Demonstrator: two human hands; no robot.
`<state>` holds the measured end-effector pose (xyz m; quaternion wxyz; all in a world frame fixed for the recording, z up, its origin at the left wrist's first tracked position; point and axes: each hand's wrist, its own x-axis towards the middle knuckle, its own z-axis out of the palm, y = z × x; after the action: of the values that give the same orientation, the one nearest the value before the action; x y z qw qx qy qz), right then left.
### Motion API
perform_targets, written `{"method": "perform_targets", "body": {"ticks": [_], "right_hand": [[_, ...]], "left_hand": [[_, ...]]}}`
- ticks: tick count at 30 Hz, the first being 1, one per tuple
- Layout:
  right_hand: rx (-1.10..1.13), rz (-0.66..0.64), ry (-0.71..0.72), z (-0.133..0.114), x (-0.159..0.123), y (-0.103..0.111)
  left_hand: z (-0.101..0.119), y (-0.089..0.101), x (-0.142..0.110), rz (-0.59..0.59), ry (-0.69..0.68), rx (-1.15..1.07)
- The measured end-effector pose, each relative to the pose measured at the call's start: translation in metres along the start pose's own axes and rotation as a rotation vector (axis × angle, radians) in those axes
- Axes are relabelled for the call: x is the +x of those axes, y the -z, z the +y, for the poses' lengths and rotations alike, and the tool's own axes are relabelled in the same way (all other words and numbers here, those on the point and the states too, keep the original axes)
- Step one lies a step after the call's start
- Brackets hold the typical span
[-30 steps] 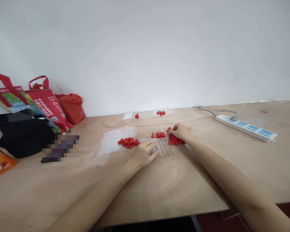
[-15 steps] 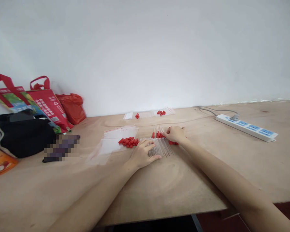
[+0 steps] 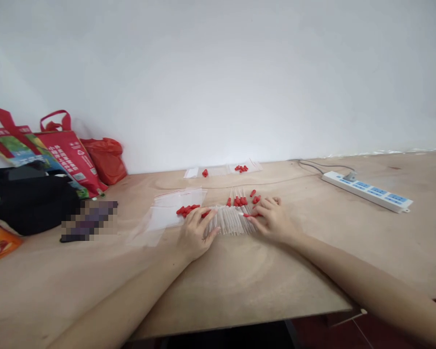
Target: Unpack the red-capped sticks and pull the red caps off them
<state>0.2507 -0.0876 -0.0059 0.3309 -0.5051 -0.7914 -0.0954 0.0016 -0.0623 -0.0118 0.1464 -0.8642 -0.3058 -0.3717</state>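
Observation:
Clear thin tubes [image 3: 229, 222] lie side by side in a row on the wooden table. My right hand [image 3: 274, 220] pinches a red rubber dropper bulb [image 3: 246, 215] between thumb and fingers, at the right end of the row. At the left end rests my left hand [image 3: 195, 235], thumb and fingers apart, its fingertips by a pile of red bulbs [image 3: 186, 210] that it partly hides. Just beyond the row, several tubes with red bulbs on their ends [image 3: 240, 200] point away from me. Two loose bulbs [image 3: 256, 199] lie near my right fingers.
Flat clear zip bags [image 3: 167, 208] lie to the left. More bags with red bulbs [image 3: 241, 168] are by the wall. A white power strip [image 3: 366, 191] with a grey cable is at the right. Shopping bags [image 3: 70, 157], a black bag [image 3: 32, 201] and a blurred dark object [image 3: 90, 220] stand left.
My right hand has come back toward me from the red bulbs and now holds one over the tubes. My left hand has slid left off the row, uncovering more tubes.

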Motion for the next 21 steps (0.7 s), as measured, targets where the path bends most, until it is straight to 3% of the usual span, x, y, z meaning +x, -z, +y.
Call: {"method": "perform_targets", "body": {"ticks": [5, 21], "right_hand": [[0.003, 0.094, 0.228, -0.015, -0.017, -0.012], [0.023, 0.15, 0.312, -0.024, -0.016, -0.016]], "left_hand": [[0.012, -0.006, 0.005, -0.021, -0.157, 0.043], [0.022, -0.005, 0.005, -0.023, -0.162, 0.032]]}}
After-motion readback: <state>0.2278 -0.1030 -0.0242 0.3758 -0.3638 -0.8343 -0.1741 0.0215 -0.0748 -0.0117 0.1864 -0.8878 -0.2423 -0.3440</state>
